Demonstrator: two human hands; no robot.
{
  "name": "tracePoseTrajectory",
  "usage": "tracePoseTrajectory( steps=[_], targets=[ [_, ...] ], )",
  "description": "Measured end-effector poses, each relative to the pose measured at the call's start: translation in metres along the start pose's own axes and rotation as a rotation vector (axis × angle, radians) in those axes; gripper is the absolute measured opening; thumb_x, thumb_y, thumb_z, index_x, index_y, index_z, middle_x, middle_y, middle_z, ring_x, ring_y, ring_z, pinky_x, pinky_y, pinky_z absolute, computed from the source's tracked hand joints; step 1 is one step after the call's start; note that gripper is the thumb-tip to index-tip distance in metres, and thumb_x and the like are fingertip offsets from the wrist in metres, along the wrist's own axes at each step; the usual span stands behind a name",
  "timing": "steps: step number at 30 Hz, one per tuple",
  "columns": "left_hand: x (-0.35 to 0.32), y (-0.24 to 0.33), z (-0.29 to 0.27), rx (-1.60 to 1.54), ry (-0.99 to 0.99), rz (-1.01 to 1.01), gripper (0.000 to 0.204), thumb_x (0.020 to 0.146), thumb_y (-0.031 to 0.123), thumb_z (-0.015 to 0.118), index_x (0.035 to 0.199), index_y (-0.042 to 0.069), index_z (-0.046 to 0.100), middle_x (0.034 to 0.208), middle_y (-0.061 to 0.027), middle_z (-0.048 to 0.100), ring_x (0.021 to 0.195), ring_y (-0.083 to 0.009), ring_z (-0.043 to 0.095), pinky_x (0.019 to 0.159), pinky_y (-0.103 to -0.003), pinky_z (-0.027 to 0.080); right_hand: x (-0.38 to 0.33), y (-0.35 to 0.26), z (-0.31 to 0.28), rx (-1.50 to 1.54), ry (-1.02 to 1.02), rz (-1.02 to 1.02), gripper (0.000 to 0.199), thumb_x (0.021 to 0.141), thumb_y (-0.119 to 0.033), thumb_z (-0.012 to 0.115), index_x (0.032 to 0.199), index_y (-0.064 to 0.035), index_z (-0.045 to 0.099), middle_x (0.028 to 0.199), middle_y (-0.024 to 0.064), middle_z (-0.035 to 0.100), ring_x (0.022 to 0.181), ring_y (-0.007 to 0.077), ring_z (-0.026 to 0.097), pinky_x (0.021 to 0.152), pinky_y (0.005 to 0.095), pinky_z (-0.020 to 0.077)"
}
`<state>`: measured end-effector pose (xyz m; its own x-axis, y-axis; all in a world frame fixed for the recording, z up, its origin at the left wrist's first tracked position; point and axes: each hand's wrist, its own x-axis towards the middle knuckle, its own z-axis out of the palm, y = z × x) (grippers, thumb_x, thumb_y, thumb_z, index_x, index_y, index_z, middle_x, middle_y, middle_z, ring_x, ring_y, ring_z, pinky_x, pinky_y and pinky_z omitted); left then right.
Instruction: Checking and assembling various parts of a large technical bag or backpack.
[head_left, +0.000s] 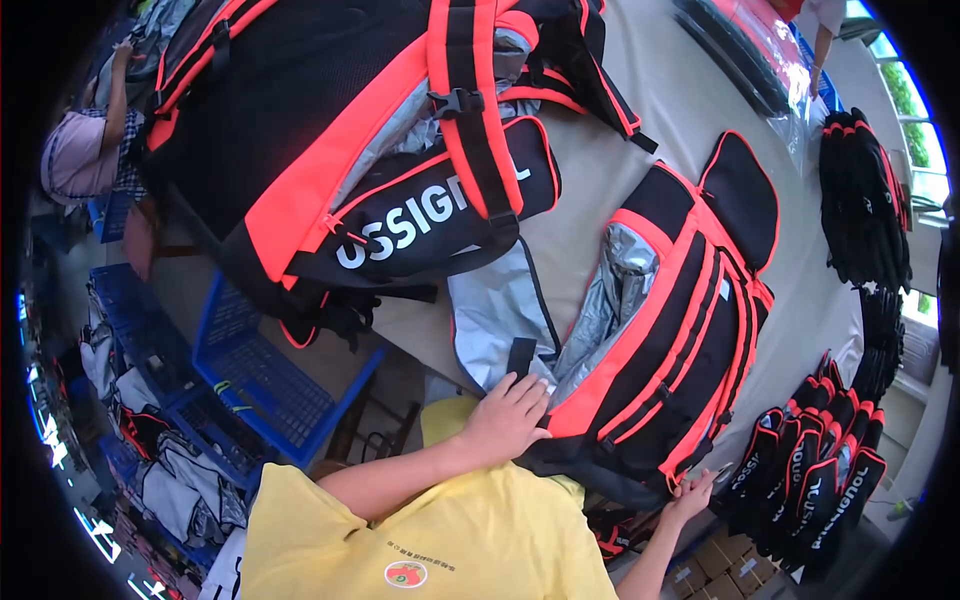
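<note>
A black and orange-red backpack (650, 350) lies on its side in front of me, its silver lining showing at the opening. My left hand (507, 415) rests with fingers stretched on the silver-lined flap (505, 310), beside a short black strap (521, 357). At the backpack's lower right edge, my right hand (692, 492) is closed. A small shiny tool (724, 467) sticks out from its fingers; its kind is too small to tell. A larger backpack of the same colours (330, 130) lies at the upper left, with white lettering on its pocket.
Both backpacks lie on a pale table (640, 90). Blue plastic crates (285, 385) stand at the left, near loose silver-lined pieces (180, 500). Stacked black and red bag parts (815, 460) sit at the right, above cardboard boxes (715, 570). Another person (90, 150) works at the far left.
</note>
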<state>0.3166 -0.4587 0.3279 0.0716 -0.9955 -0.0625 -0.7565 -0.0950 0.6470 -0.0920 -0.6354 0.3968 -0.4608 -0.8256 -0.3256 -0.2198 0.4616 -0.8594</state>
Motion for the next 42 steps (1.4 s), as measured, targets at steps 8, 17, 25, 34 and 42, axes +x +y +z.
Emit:
tracePoseTrajectory(
  steps=[8, 17, 25, 34, 42],
  targets=[
    [-0.002, -0.002, -0.02, -0.017, -0.125, -0.01, 0.08, 0.089, 0.052, 0.076, 0.147, 0.0, 0.055, 0.149, -0.0205, 0.058, 0.141, -0.0347, 0.052, 0.119, -0.054, 0.037, 0.109, 0.035, -0.14, -0.328, 0.165, 0.203, 0.03, 0.102, -0.036, 0.073, 0.093, -0.0103, 0.06, 0.068, -0.004, 0.044, 0.049, 0.0094, 0.043, 0.043, 0.0281, 0.0407],
    [0.027, 0.019, 0.008, -0.006, -0.162, 0.025, 0.103, 0.084, 0.05, 0.083, 0.157, -0.008, 0.039, 0.158, -0.025, 0.049, 0.15, -0.0376, 0.044, 0.123, -0.058, 0.033, 0.158, -0.039, -0.179, -0.654, 0.14, -0.013, 0.027, 0.104, -0.035, 0.069, 0.09, -0.0135, 0.06, 0.068, -0.0058, 0.053, 0.055, 0.0062, 0.049, 0.04, 0.0243, 0.0386],
    [0.073, 0.023, 0.0, -0.224, 0.019, -0.22, 0.083, 0.089, 0.041, 0.081, 0.144, -0.013, 0.051, 0.128, -0.0253, 0.065, 0.123, -0.0422, 0.063, 0.106, -0.05, 0.05, 0.195, 0.01, -0.125, -0.721, -0.019, 0.059, 0.044, 0.103, -0.039, 0.071, 0.077, -0.0057, 0.059, 0.068, 0.0035, 0.057, 0.05, 0.0148, 0.049, 0.039, 0.0325, 0.0352],
    [0.164, 0.006, 0.036, -0.952, 0.214, -0.579, 0.059, 0.109, 0.051, 0.055, 0.119, -0.005, 0.066, 0.097, -0.0234, 0.071, 0.101, -0.0332, 0.071, 0.09, -0.042, 0.052, 0.263, 0.007, -0.039, -0.652, 0.176, -0.361, 0.061, 0.108, -0.041, 0.063, 0.145, 0.0066, 0.054, 0.14, 0.0262, 0.064, 0.13, 0.0372, 0.062, 0.109, 0.0463, 0.0475],
    [0.228, -0.012, 0.07, -1.02, 0.279, -0.717, 0.057, 0.111, 0.051, 0.053, 0.112, -0.005, 0.068, 0.1, -0.0169, 0.074, 0.095, -0.0189, 0.067, 0.084, -0.036, 0.052, 0.048, -0.077, 0.215, -1.027, -0.58, -1.096, 0.067, 0.107, -0.036, 0.059, 0.164, -0.0074, 0.038, 0.168, 0.0255, 0.035, 0.159, 0.0502, 0.022, 0.128, 0.0618, 0.0179]
  ],
)
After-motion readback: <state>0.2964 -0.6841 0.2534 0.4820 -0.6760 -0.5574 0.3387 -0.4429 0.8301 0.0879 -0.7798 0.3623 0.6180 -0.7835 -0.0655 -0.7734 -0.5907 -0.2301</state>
